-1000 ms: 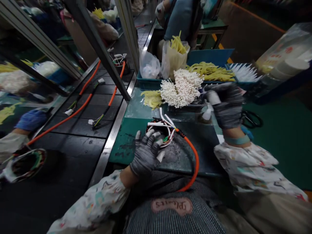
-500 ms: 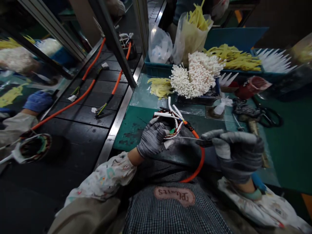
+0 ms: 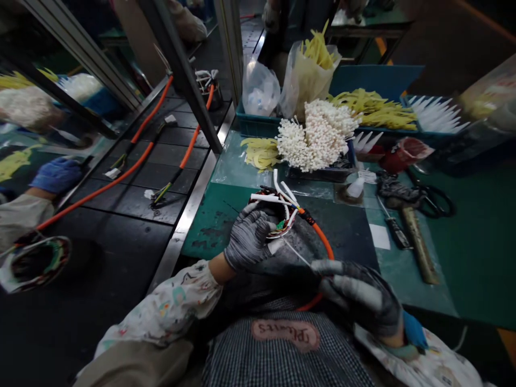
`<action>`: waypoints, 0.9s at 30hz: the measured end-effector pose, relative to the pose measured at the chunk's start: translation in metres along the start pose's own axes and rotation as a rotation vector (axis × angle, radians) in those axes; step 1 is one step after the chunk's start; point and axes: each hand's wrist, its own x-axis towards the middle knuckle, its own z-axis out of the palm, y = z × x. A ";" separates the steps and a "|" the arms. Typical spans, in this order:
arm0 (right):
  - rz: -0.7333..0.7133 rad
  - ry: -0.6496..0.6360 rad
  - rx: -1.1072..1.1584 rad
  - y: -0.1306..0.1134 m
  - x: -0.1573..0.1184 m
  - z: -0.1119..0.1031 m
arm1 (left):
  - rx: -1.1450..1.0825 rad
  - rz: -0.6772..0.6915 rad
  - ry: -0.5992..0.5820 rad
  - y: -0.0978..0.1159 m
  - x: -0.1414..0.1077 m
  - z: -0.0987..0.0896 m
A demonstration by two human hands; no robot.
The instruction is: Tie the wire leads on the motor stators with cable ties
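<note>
Two gloved hands work at the near edge of a green mat (image 3: 226, 212). The left hand (image 3: 250, 239) is clenched around the left side of a round wound coil (image 3: 278, 215), which rests on the mat at scene centre. White sleeved leads (image 3: 278, 194) stick up from the coil's far side. An orange cable (image 3: 322, 244) leaves the coil on its right and curves near, toward the person's checked apron (image 3: 278, 349).

The right hand (image 3: 358, 295), near and right of the coil, pinches the end of a thin white tie (image 3: 296, 252) between thumb and fingertips. The tie runs taut from that pinch up-left to the coil's near edge.

Far of the coil: a bunch of white sticks (image 3: 318, 137), loose yellow strips (image 3: 260, 151) to its left, and a blue tray (image 3: 258, 124) holding plastic bags. To the right on the mat lie a screwdriver (image 3: 395, 226), a wooden-handled tool (image 3: 419, 247) and black scissors (image 3: 435, 199), all well apart from both hands.

Left of the mat, a dark conveyor (image 3: 133, 215) carries more orange cables (image 3: 121, 180). At far left, another person's blue-gloved hand (image 3: 56, 174) shows; a second coil (image 3: 34, 263) sits near it.
</note>
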 end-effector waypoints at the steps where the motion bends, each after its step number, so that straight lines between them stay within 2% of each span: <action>1: -0.056 -0.014 -0.067 0.002 0.010 0.005 | 0.002 0.002 -0.012 -0.001 0.000 0.000; 2: -0.125 -0.014 -0.159 0.003 0.022 0.009 | -0.005 0.003 -0.020 -0.001 0.000 0.000; 5: -0.265 0.164 -0.462 0.009 0.061 0.020 | -0.070 0.011 0.017 -0.002 0.001 0.000; 7: -0.330 0.211 -0.598 0.009 0.085 0.025 | -0.122 -0.003 0.042 -0.002 0.002 0.001; 8: -0.325 0.198 -0.658 0.007 0.095 0.026 | -0.141 -0.019 0.043 -0.002 0.002 0.001; 12: -0.155 0.061 -0.839 -0.005 0.120 0.026 | -0.187 -0.073 0.002 0.000 0.004 -0.001; 14: -0.165 0.032 -0.750 -0.008 0.125 0.026 | -0.194 -0.075 0.011 -0.001 0.004 -0.001; 18: -0.189 0.118 -0.212 -0.008 0.124 0.023 | -0.179 -0.050 0.028 -0.002 0.003 -0.001; 20: -0.158 0.054 -0.026 -0.009 0.122 0.018 | -0.159 -0.057 -0.003 -0.003 0.003 -0.001; 22: -0.144 -0.049 0.010 -0.009 0.121 0.012 | -0.146 -0.076 -0.032 -0.003 0.003 -0.002; 23: -0.143 -0.058 -0.010 -0.009 0.121 0.010 | -0.147 -0.081 -0.047 -0.004 0.003 -0.003; 27: -0.159 0.071 -0.095 -0.002 0.120 0.007 | -0.166 -0.091 -0.122 -0.006 0.003 -0.004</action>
